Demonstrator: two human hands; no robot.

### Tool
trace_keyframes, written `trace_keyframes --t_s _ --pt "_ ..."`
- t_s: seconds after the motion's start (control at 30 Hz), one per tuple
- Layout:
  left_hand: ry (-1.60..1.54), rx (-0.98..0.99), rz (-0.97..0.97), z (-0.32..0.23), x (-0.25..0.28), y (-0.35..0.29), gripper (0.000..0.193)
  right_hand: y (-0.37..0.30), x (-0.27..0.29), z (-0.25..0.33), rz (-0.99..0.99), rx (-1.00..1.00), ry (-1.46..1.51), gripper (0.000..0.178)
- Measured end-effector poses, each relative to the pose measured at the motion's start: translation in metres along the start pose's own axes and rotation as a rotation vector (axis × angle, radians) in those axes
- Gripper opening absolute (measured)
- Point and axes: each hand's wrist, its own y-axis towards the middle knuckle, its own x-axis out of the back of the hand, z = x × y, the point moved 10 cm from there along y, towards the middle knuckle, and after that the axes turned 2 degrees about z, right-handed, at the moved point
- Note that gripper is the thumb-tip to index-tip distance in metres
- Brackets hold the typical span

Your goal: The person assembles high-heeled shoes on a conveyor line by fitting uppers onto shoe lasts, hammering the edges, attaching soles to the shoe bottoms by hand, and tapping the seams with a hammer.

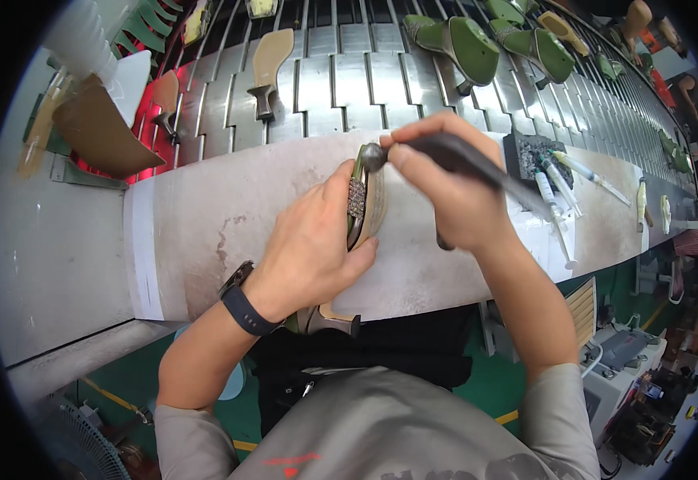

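Observation:
My left hand [313, 244] is closed around a high-heeled sandal [355, 210] with a sparkly strap, tipped on its side over the pale worktop. The sandal's tan sole faces right, and its heel [333, 322] sticks out below my wrist at the front edge. In my right hand [461, 188] is a hammer with a rounded metal head [374, 157] and a dark handle, blurred by motion. The head is at the sandal's toe end; whether it touches cannot be told. Right of that hand, several syringes [553, 188] lie by and lean on a dark, rough block [525, 152].
Beyond the worktop [197, 232] runs a slatted metal conveyor [317, 80]. Several heeled shoes rest on it, including a tan-soled one [273, 64] and a green one [465, 52]. A brown curved panel [97, 124] stands at left under a red glow. Machines [625, 360] stand at lower right.

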Motion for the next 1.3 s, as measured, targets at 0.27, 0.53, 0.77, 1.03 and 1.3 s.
trace_keyframes --t_s 0.27,0.53,0.77,1.03,1.3 --pt "-0.292 -0.162 -0.428 -0.019 0.087 -0.020 0.093 -0.021 0.024 -0.086 -0.099 -0.347 0.196 0.019" --pt "-0.383 -0.419 -0.396 -0.081 0.103 -0.042 0.061 -0.070 0.009 0.095 -0.081 0.134 0.194 0.026" --pt "-0.255 -0.368 -0.522 -0.089 0.095 -0.042 0.067 -0.083 -0.032 0.178 0.210 0.392 -0.011 0.033" --pt "-0.216 -0.442 -0.533 -0.090 0.097 -0.054 0.071 -0.052 -0.029 0.182 0.166 0.097 -0.067 0.037" --pt "-0.132 -0.589 -0.619 -0.094 0.082 -0.087 0.071 -0.048 -0.035 0.178 0.198 -0.074 -0.035 0.039"
